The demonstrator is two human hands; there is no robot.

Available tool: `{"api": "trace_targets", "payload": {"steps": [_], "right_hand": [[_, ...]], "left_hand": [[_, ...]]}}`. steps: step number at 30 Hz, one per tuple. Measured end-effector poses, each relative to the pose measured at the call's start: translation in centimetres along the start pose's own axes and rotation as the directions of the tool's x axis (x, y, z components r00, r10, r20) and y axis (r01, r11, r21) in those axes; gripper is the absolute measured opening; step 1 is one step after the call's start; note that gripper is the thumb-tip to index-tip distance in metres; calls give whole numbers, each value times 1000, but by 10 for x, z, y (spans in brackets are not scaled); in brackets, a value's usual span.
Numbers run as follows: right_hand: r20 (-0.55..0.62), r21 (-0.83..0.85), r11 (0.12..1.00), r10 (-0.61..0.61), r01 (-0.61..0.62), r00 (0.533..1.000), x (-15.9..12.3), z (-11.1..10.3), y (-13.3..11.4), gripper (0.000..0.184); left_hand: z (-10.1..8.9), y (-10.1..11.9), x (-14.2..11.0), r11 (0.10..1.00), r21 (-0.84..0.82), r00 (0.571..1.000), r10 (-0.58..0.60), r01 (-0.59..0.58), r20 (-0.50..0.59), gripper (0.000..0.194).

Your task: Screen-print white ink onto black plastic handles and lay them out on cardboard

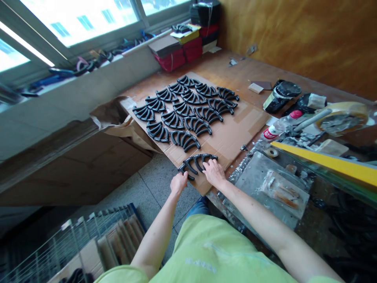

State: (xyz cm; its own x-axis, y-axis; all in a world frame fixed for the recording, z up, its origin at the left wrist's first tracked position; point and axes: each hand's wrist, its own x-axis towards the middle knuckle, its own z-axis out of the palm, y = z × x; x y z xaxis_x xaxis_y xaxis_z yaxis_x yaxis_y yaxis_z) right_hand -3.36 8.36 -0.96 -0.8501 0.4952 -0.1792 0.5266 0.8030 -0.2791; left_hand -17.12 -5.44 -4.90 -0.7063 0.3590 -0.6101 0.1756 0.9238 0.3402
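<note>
At the near corner of the cardboard sheet [229, 137], several black curved tube-like pieces [193, 167] lie in a spread fan. My left hand [179, 183] is closed, thumb and finger pinching the end of the outermost black curved piece. Over the right part of the same fan is my right hand [214, 173], its fingers bent down around the lower end of another curved piece. Just beyond lie more fans of black curved pieces [185, 140], set out in slanting rows across the cardboard.
To the right are a plastic bottle [275, 127], a black tub [282, 94], a tape roll [343, 118] and a long yellow bar [330, 161]. Red boxes [182, 55] stand at the back by the window. A wire rack [82, 239] is at lower left.
</note>
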Motion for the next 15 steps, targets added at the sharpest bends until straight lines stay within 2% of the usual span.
{"api": "trace_targets", "payload": {"steps": [4, 9, 12, 15], "right_hand": [[1, 1, 1000, 1, -1, 1000, 1, 11, -19, 37], [31, 25, 1000, 10, -11, 999, 2, 32, -28, 54], [53, 35, 999, 7, -9, 999, 5, 35, -33, 57], [57, 46, 995, 83, -85, 995, 11, 32, -38, 58]], "left_hand": [[-1, -7, 3, 999, -38, 1000, -19, 19, -21, 47], [1, -5, 12, 995, -95, 1000, 7, -9, -21, 53], [5, 3, 16, 988, -146, 998, 56, -54, 8, 57], [9, 11, 19, 976, -203, 995, 91, -84, 27, 59]]}}
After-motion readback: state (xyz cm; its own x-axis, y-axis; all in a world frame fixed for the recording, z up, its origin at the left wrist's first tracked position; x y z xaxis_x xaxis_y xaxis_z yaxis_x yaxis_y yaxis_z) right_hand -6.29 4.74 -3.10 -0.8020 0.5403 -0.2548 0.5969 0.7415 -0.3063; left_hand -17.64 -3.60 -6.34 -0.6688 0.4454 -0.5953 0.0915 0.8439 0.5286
